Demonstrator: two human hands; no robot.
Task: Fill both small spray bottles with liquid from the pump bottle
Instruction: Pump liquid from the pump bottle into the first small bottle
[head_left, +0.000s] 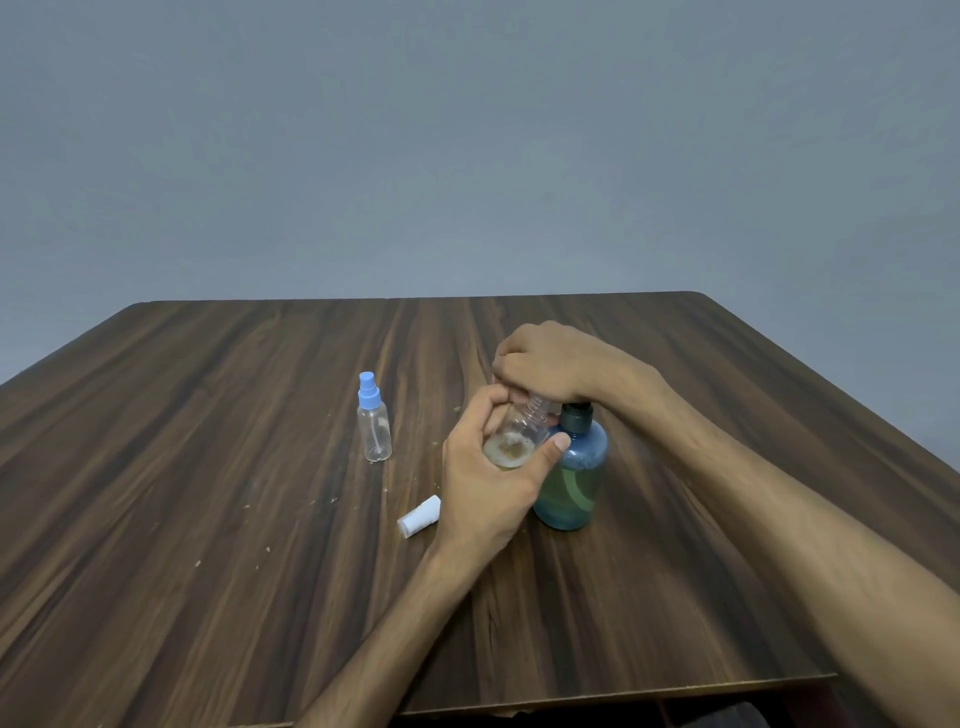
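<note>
The left hand (488, 483) grips an open bottle (514, 434) (tilted); the right hand (545, 364), fingers curled, presses the pump bottle (571, 483). No label is legible. The capped bottle (374, 421) stands at nine o'clock.

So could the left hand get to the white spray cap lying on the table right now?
Probably not at once: the left hand grips the open small bottle held at the pump bottle. The white cap lies uncovered on the table just beside that wrist, so the path is free once the hand lets go.
</note>
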